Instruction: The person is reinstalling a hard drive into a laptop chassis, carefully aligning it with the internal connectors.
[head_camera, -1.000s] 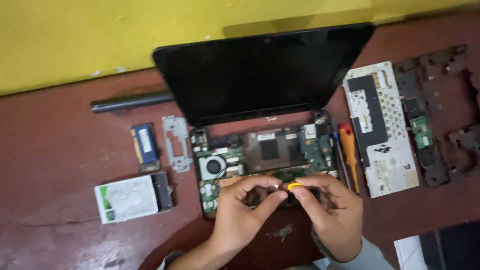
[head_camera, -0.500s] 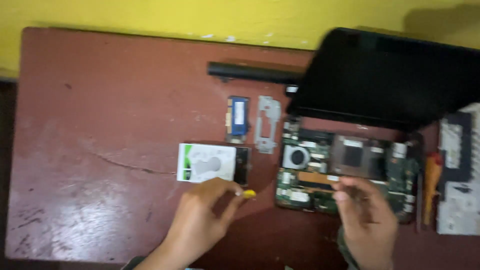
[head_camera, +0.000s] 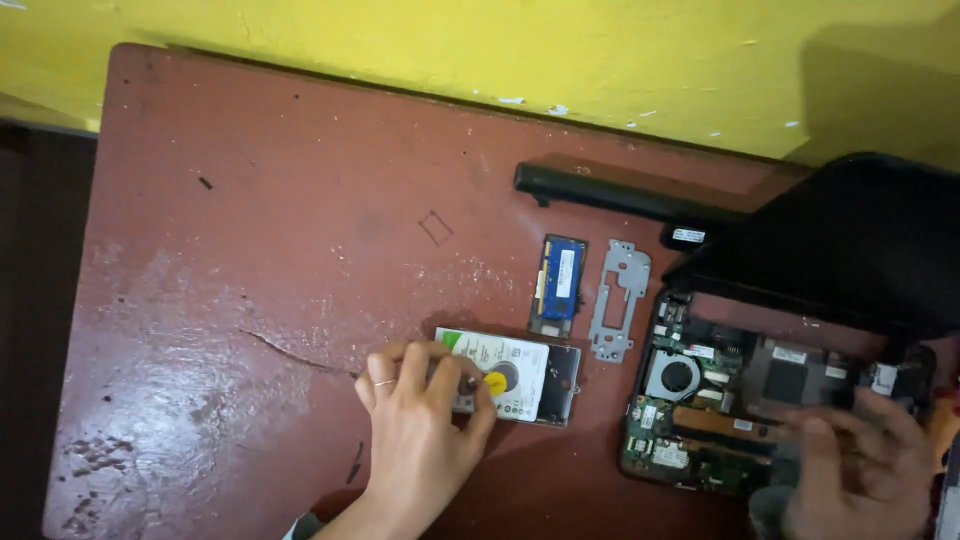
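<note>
My left hand (head_camera: 420, 435) reaches onto the left end of a silver hard drive (head_camera: 525, 372) with a white label. Its fingertips pinch a small yellow object (head_camera: 495, 383) that sits over the drive's label. My right hand (head_camera: 860, 465) is blurred and lies with its fingers spread on the bare circuit board of an opened laptop (head_camera: 690, 405), near the board's front right. The laptop's fan (head_camera: 672, 376) shows, and its black screen (head_camera: 850, 240) stands open behind the board.
A blue memory module (head_camera: 562, 280) and a grey metal bracket (head_camera: 620, 295) lie side by side behind the drive. A long black battery bar (head_camera: 620, 195) lies near the yellow wall. The worn red table (head_camera: 250, 280) has a crack left of my hand.
My view has swung left. My left hand left the laptop board and carried the yellow object to the hard drive. My right hand stayed on the board.
</note>
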